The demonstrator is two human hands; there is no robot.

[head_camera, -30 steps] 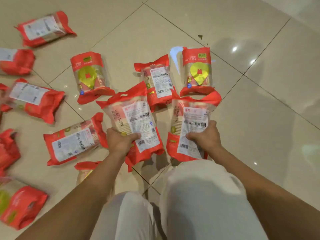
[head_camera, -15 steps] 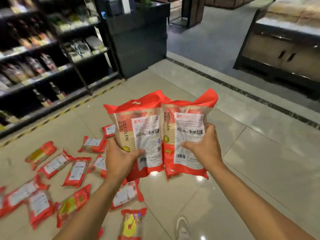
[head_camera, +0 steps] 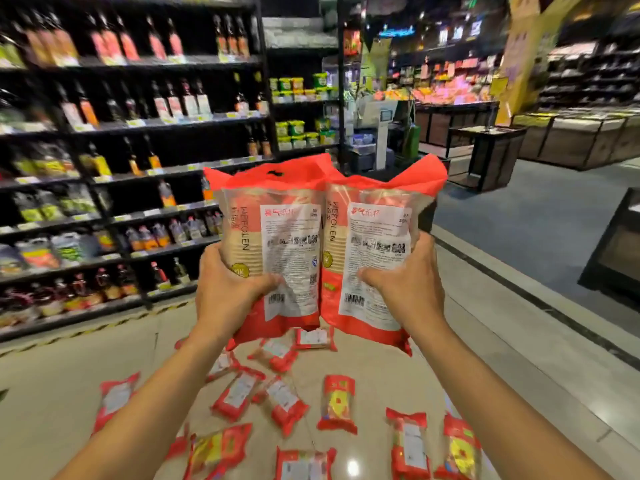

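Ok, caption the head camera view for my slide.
Left hand grips the left packet, right hand the right packet, held side by side above loose packets strewn on the floor.

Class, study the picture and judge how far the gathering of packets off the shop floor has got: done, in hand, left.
Done: two packets are up off the floor. In hand: the left hand grips the left packet, the right hand the right packet, side by side, labels facing the camera. Left: many floor packets lie scattered below; most of the job remains.
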